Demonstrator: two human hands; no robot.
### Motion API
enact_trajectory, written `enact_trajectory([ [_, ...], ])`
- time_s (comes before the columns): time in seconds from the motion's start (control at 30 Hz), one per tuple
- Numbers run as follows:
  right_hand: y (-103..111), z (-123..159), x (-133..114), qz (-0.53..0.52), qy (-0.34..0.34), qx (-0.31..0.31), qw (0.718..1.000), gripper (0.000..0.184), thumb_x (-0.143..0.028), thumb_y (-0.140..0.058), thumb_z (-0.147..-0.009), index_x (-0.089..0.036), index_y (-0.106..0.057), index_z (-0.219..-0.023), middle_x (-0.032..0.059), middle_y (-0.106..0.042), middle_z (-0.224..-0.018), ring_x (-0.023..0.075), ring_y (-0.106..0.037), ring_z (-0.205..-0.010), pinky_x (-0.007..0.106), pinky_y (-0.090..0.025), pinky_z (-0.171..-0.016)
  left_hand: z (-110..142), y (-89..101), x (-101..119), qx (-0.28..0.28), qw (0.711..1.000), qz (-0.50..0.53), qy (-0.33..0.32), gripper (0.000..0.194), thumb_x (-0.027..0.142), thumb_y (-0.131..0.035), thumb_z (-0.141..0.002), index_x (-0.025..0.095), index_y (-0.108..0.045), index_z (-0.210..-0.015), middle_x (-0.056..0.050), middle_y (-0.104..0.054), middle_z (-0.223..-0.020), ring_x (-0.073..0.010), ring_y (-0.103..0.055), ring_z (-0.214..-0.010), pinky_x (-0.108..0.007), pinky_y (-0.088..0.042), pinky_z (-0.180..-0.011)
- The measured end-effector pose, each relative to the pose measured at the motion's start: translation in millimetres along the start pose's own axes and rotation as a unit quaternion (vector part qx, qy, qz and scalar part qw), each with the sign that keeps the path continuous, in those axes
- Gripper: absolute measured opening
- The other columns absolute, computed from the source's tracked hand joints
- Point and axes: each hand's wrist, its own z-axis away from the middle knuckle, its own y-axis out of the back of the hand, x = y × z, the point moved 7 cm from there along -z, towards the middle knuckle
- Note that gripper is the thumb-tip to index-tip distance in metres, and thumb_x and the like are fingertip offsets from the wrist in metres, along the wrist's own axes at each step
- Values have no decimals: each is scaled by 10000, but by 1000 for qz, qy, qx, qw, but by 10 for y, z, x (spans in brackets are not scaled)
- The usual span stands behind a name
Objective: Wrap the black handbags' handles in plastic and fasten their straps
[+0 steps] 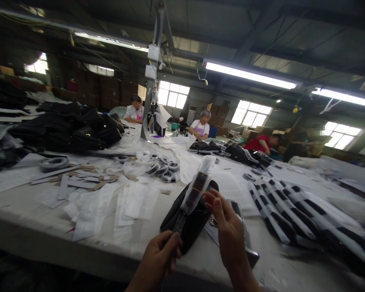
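Observation:
My left hand (162, 253) is closed around the lower end of a black strap (179, 224), thumb on top. Higher up, a translucent white wrapping (196, 186) covers the strap. My right hand (228, 223) is just right of the wrapping, fingers apart and slightly bent, with nothing visible in it. Behind the strap lies a black bag (172, 209) on the white-covered table (109, 247). Partly hidden by my right wrist is a grey metallic object (252, 256), its kind unclear.
Translucent sheets (136, 200), card strips (79, 180) and coiled rolls (168, 174) lie to the left. A pile of black bags (69, 129) is beyond them. Wrapped black-and-white bundles (288, 211) lie right. Several people work across the table, near a post (149, 109).

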Motion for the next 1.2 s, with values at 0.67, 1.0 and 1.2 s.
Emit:
enact_trajectory([
  [0.67,-617,-1707,-1996,170,101,-250,948,463,-577,-764,-716,-156,-638,-572,-57,-398,-452,51,-295,-386,204,-278,-358,-156,604,1233,189,858,-344,-333,525,444,-547,-887,212,-503,-1356,-120,-515,-1434,-300,-425,-1356,-511,-353,-1119],
  [1.0,-530,-1891,-1435,122,163,-233,951,467,-572,-787,-653,-141,-651,-532,-57,-431,-377,40,-300,-347,212,-163,-351,-146,658,748,184,900,-295,-262,530,419,-575,-871,211,-506,-1355,-127,-491,-1460,-300,-422,-1366,-464,-409,-1081],
  [1.2,-367,-2045,-1426,22,173,-171,970,554,-630,-765,-653,-202,-467,-466,-83,-357,-393,43,-265,-343,215,-144,-337,-248,339,509,94,925,-304,-207,419,329,-682,-797,235,-626,-1202,-84,-745,-1019,-273,-697,-933,-379,-531,-872],
])
